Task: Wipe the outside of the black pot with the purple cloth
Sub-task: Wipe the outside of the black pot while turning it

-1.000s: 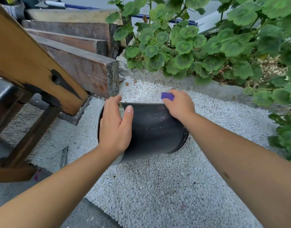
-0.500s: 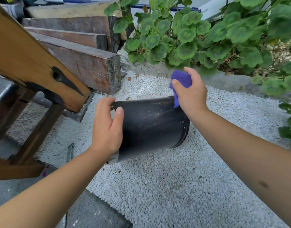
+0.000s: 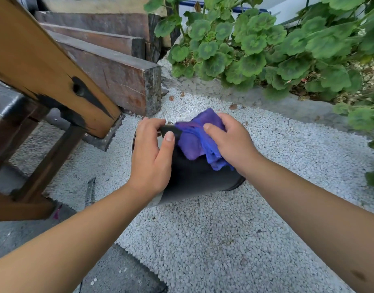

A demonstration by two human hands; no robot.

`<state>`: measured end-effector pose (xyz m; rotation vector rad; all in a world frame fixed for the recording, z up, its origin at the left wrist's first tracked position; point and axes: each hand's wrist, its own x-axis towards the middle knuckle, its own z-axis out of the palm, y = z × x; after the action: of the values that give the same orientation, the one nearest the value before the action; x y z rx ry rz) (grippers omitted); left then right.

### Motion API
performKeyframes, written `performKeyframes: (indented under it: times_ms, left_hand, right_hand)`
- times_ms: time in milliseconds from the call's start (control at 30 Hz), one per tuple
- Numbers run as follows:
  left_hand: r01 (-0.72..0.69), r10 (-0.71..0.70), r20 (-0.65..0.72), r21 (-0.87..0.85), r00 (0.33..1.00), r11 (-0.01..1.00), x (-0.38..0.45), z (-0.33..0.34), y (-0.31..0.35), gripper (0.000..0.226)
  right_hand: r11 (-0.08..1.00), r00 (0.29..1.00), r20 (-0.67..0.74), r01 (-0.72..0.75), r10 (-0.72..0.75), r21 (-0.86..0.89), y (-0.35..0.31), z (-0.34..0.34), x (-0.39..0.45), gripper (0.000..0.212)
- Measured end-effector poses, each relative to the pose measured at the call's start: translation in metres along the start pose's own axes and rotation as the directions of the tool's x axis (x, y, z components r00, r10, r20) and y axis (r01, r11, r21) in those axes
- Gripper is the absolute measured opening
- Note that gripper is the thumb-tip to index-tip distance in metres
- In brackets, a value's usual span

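Left hand (image 3: 150, 163) grips the rim end of the smooth black plastic pot (image 3: 194, 178) lying sideways on white gravel (image 3: 203, 240); right hand (image 3: 230, 142) presses the crumpled purple cloth (image 3: 199, 140) on top. Hard strokes could roll it free.

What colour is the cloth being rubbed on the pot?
Purple, shading to blue in its folds. The cloth shows plainly in the head view.

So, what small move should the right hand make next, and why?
Probably drag the purple cloth down the side of the black pot toward its base. The right hand presses the bunched cloth near the rim end, the left hand steadies the pot on its side, and the dark wall below the cloth is not covered yet.
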<state>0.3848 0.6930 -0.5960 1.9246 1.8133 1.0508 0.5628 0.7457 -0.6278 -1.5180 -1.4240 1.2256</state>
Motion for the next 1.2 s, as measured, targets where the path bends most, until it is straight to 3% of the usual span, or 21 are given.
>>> performKeyframes:
  times_ms: [100, 167, 233, 367, 433, 500, 600, 733, 867, 1000, 1100, 1200]
  left_hand:
    - [0.011, -0.011, 0.006, 0.001, 1.000, 1.000, -0.001, -0.001, -0.002, 0.049]
    - [0.006, -0.006, -0.002, -0.008, 1.000, 1.000, -0.002, 0.000, -0.003, 0.047]
    - [0.002, -0.002, -0.006, -0.010, 1.000, 1.000, -0.002, 0.000, -0.004, 0.046]
    - [-0.011, 0.011, -0.004, 0.001, 1.000, 1.000, -0.002, 0.002, -0.005, 0.043]
    - [-0.017, 0.017, -0.009, 0.006, 1.000, 1.000, -0.002, 0.002, -0.005, 0.042]
    - [-0.020, 0.020, -0.013, 0.007, 1.000, 1.000, -0.002, 0.002, -0.005, 0.041]
    - [-0.020, 0.020, -0.013, 0.021, 1.000, 1.000, -0.002, 0.001, -0.008, 0.040]
    - [0.037, -0.036, -0.021, 0.041, 0.999, 0.998, 0.003, -0.001, -0.011, 0.039]
    - [0.063, -0.063, -0.006, 0.031, 0.998, 0.998, 0.007, 0.003, -0.006, 0.031]
    - [0.078, -0.079, 0.011, 0.029, 0.997, 0.997, 0.011, 0.012, 0.002, 0.037]
    - [0.087, -0.087, -0.005, -0.006, 0.996, 0.996, 0.012, 0.013, 0.003, 0.032]
    - [0.052, -0.054, -0.033, -0.044, 0.998, 0.998, 0.014, 0.016, 0.004, 0.037]
  right_hand:
    - [0.996, 0.996, -0.048, 0.067, -0.070, -0.056, 0.017, -0.010, 0.011, 0.038]
    - [0.978, 0.976, -0.088, 0.189, -0.197, -0.092, 0.021, -0.014, 0.014, 0.043]
    - [0.948, 0.954, -0.040, 0.291, -0.298, -0.125, 0.021, -0.013, 0.011, 0.037]
    - [0.965, 0.967, 0.050, 0.254, -0.251, -0.069, 0.009, -0.004, 0.006, 0.033]
    - [0.879, 0.928, 0.113, 0.371, -0.354, -0.299, 0.008, 0.000, 0.003, 0.048]
    - [0.711, 0.865, 0.175, 0.490, -0.471, -0.504, 0.014, 0.007, -0.004, 0.051]
    - [0.599, 0.781, 0.136, 0.566, -0.609, -0.567, 0.028, 0.009, -0.007, 0.041]
    - [0.690, 0.860, 0.016, 0.420, -0.510, -0.590, 0.053, -0.013, 0.009, 0.033]
    - [0.687, 0.918, -0.023, 0.281, -0.397, -0.670, 0.083, -0.044, 0.022, 0.035]
    - [0.826, 0.953, -0.126, 0.167, -0.275, -0.539, 0.083, -0.055, 0.024, 0.039]
    - [0.917, 0.927, -0.222, 0.219, -0.303, -0.334, 0.049, -0.042, 0.015, 0.037]
    - [0.889, 0.879, -0.176, 0.406, -0.443, -0.213, 0.004, 0.000, -0.010, 0.039]
